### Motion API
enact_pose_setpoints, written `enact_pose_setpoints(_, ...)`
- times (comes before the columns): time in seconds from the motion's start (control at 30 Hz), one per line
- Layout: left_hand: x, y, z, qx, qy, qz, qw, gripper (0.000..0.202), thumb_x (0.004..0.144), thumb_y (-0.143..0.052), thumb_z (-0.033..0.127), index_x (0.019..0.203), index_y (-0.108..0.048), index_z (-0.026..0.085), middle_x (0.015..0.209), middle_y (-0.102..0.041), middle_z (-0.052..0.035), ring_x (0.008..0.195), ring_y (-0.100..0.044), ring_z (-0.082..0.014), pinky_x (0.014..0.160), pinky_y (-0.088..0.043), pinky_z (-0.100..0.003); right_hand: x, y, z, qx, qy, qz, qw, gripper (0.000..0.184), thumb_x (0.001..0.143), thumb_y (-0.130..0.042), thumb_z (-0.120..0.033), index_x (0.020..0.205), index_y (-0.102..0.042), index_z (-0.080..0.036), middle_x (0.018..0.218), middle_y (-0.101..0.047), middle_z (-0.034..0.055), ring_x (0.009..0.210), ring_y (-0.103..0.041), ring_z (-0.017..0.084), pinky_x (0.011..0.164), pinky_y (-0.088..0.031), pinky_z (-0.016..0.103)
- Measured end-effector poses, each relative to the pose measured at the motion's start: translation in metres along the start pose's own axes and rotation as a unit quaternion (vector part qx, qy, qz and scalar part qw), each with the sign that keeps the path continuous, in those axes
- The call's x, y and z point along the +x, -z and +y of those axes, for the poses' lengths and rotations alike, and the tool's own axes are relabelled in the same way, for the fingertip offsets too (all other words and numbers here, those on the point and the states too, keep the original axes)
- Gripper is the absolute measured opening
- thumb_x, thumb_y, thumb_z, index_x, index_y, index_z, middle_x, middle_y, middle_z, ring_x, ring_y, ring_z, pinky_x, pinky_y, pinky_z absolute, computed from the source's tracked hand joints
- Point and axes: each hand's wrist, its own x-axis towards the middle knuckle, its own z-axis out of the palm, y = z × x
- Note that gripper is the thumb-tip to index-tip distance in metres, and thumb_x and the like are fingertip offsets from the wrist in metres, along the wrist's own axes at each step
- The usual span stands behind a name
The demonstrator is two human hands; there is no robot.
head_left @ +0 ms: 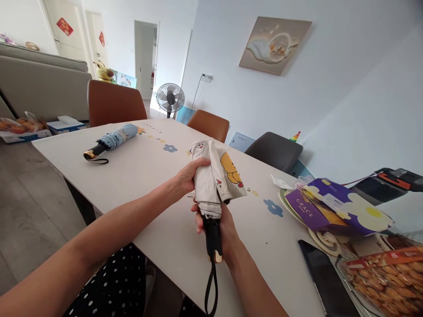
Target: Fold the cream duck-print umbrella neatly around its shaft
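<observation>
I hold a folded white umbrella with a yellow cartoon print above the white table. My left hand is wrapped round its gathered canopy. My right hand grips its black handle from below, and the black wrist strap hangs down from the handle. A second folded umbrella, pale blue with a black handle, lies at the table's far left, well away from both hands.
A purple box lies on a plate at the right. A dark phone and a tray of baked snacks sit near the right front edge. Brown chairs and a dark chair stand along the far side. A fan stands behind.
</observation>
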Motion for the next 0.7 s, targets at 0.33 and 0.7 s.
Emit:
enact_pose_setpoints(0.33,0.016,0.018,0.006,0.054,-0.116,0.176,0.976,0.028,0.057,-0.069,0.014,0.084,-0.063,0.012,0.086,-0.068,-0.0110,0.073,-0.065,-0.0232,0.070,-0.055,-0.040,-0.005,0.013,-0.027,-0.267,0.397,0.382,0.791,0.030,0.078,-0.056,-0.039,0.098,-0.054,-0.018,0.102,-0.058,0.0055,0.087,-0.059,0.018,0.069,-0.052,0.032)
enact_pose_setpoints(0.7,0.016,0.013,-0.001,-0.001,-0.150,0.228,0.962,0.019,0.056,-0.068,0.013,0.074,-0.062,0.012,0.073,-0.066,-0.0078,0.064,-0.062,-0.0196,0.058,-0.053,-0.031,0.027,-0.035,-0.033,-0.689,0.140,0.245,0.668,0.047,0.075,-0.055,-0.044,0.110,-0.049,-0.014,0.106,-0.057,0.0161,0.094,-0.056,0.032,0.071,-0.041,0.038)
